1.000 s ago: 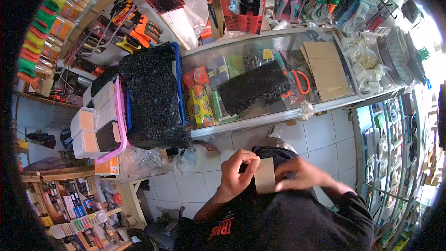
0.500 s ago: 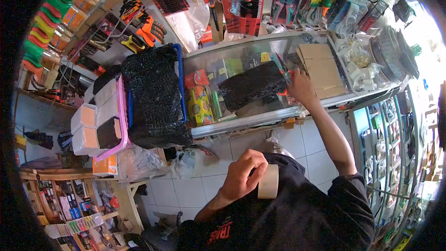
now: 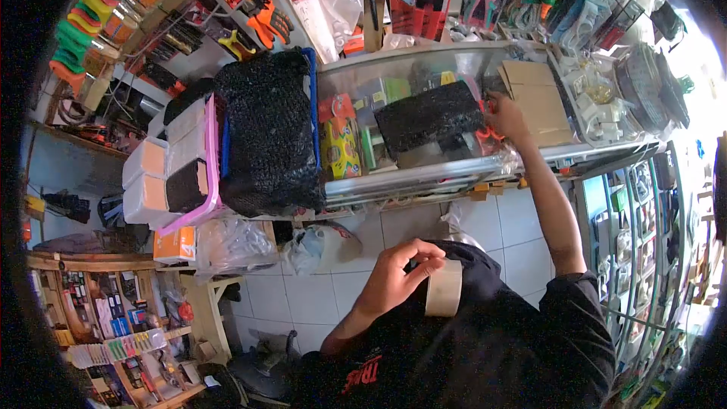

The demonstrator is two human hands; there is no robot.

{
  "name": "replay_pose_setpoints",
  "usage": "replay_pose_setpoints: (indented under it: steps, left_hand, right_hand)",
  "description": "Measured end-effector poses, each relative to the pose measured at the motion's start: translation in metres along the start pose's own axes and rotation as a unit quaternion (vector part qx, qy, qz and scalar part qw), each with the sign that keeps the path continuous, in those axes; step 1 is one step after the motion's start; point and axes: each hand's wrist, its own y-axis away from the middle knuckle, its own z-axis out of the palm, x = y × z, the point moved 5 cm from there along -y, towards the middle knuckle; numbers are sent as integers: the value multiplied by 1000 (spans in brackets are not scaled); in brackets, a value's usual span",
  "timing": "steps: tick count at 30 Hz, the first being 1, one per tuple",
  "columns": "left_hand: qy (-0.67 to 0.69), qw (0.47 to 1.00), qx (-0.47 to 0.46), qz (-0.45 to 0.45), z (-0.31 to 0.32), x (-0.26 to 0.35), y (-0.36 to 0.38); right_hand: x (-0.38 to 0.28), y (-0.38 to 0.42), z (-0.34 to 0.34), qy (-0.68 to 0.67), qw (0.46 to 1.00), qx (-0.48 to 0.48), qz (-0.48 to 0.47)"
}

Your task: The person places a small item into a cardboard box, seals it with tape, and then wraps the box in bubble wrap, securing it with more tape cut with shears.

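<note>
A large bundle wrapped in black mesh is seen at the left, resting on the end of a glass counter. Low in the middle, a roll of tan tape is pinched in the closed left hand, held close to the dark shirt. Further right, a smaller flat parcel in black mesh lies on the glass. Beside it, orange-handled scissors are touched by the right hand; whether they are gripped cannot be told. The smooth glass could be scratched or struck by the blades if they slipped.
</note>
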Motion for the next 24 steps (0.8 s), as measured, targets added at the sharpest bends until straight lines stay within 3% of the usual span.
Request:
replay_pose_setpoints:
  steps: [1, 3, 8, 10, 12, 14, 16, 21, 24]
  left_hand:
    - [12, 1000, -4, -11, 0, -1, 2]
    - [61, 997, -6, -55, -2, 2, 7]
    - [19, 999, -29, -36, -12, 4, 19]
    - [8, 999, -44, -26, -15, 1, 22]
    - [8, 998, -55, -34, -18, 4, 24]
    - [11, 997, -65, -32, -20, 5, 27]
    - [3, 996, -71, -47, -21, 4, 28]
    - [-11, 996, -60, -61, -24, 7, 33]
    - [-4, 998, -52, -31, -24, 11, 33]
  right_hand:
    - [0, 2, -5, -18, 998, -36, 41]
    - [5, 12, -12, -60, 997, 16, 43]
    - [45, 21, -28, -180, 977, 108, 43]
    - [20, 38, -74, -159, 972, 168, 44]
    - [10, 52, -105, -230, 953, 167, 104]
    - [10, 60, -121, -297, 934, 184, 75]
    - [5, 68, -138, -355, 908, 216, -45]
    - [-79, 122, -157, -355, 931, 10, -84]
    - [-131, 164, -154, -221, 958, -171, -66]
